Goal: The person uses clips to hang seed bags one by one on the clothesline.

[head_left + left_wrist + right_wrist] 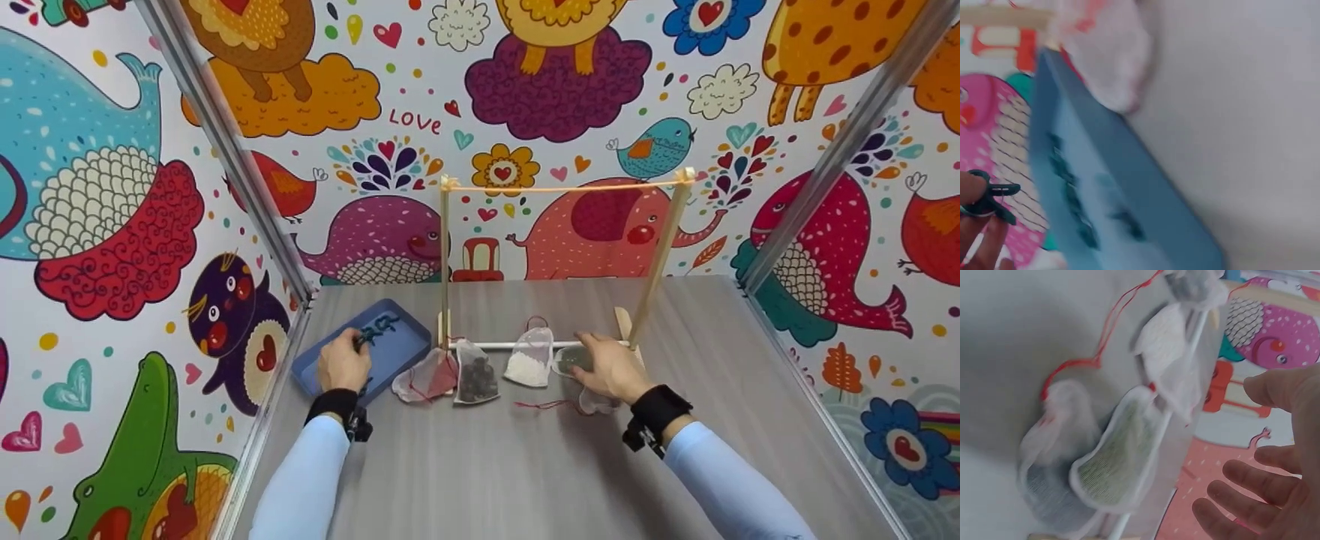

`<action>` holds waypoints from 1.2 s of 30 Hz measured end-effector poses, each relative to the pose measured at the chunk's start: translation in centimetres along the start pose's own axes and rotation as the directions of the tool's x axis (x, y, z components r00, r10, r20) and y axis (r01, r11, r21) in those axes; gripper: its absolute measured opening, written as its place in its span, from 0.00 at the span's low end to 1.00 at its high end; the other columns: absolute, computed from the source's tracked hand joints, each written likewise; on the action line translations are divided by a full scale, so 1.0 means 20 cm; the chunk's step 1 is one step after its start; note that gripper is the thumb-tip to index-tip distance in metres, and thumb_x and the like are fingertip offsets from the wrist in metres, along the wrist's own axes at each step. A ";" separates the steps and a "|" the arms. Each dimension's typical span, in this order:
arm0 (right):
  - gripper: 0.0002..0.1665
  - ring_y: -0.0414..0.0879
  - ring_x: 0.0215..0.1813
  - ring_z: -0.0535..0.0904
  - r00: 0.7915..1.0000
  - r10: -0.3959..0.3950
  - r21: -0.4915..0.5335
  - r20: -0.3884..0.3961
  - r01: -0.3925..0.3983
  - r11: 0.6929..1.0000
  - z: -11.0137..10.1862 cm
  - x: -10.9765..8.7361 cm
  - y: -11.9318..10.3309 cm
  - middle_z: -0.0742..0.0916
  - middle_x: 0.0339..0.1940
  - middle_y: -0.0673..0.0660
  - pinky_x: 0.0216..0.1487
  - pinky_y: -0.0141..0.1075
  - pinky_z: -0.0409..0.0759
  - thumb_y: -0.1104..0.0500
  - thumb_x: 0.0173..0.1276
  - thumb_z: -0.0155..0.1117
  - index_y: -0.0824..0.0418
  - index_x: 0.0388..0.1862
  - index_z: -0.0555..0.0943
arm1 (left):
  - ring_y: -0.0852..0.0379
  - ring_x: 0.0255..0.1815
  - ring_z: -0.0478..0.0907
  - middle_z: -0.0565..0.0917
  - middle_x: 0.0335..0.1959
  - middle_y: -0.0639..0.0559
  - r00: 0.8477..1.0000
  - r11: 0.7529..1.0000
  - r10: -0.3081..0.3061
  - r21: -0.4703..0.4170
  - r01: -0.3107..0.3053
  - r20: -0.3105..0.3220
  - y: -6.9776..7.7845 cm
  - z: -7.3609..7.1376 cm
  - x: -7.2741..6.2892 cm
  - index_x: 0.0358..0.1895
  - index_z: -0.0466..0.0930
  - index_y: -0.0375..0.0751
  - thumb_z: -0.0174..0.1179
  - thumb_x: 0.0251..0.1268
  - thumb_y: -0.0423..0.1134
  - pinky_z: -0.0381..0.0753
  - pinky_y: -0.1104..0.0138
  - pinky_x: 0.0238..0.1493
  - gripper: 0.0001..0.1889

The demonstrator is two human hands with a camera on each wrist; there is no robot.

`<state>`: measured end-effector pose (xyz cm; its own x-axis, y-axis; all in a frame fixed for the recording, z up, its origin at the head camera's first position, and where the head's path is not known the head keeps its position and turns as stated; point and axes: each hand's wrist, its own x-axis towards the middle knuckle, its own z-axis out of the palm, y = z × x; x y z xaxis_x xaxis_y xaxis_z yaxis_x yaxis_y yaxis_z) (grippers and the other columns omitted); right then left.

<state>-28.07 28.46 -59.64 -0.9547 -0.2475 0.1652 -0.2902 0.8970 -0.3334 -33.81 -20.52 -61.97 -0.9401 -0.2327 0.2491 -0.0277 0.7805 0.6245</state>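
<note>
My left hand (343, 365) is over the blue tray (411, 339) and pinches a dark green clip (987, 198) between thumb and fingers. Several more green clips (377, 328) lie inside that tray. With fingers spread and nothing in its grasp, my right hand (613, 369) hovers by a mesh sachet of green leaves (1120, 464). Beside this one lies a sachet with dark filling (1058, 478), mostly covered by the hand in the head view. To the left are a sachet of white filling (529, 369), one of dark lumps (478, 380) and a pinkish one (429, 376).
Behind the sachets stands a wooden frame; its left post (445, 259) and right post (660, 262) carry a cord (562, 187) across the top. A white rod (499, 346) runs low between them. Patterned walls surround the grey table (480, 465).
</note>
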 end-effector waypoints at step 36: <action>0.11 0.48 0.33 0.91 0.876 -0.381 -0.027 -0.296 0.391 0.920 0.11 0.10 -0.34 0.93 0.33 0.54 0.36 0.43 0.91 0.55 0.71 0.80 0.59 0.43 0.89 | 0.53 0.32 0.92 0.96 0.37 0.39 0.938 0.923 0.202 -0.375 -0.087 0.281 0.61 0.31 -0.34 0.45 0.93 0.35 0.70 0.79 0.42 0.88 0.65 0.35 0.11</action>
<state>-28.22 21.03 -59.15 -0.7060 -0.4500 0.5469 -0.6385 0.7385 -0.2167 -29.85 -5.93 -60.64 -0.9830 0.1023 0.1523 0.1834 0.5230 0.8324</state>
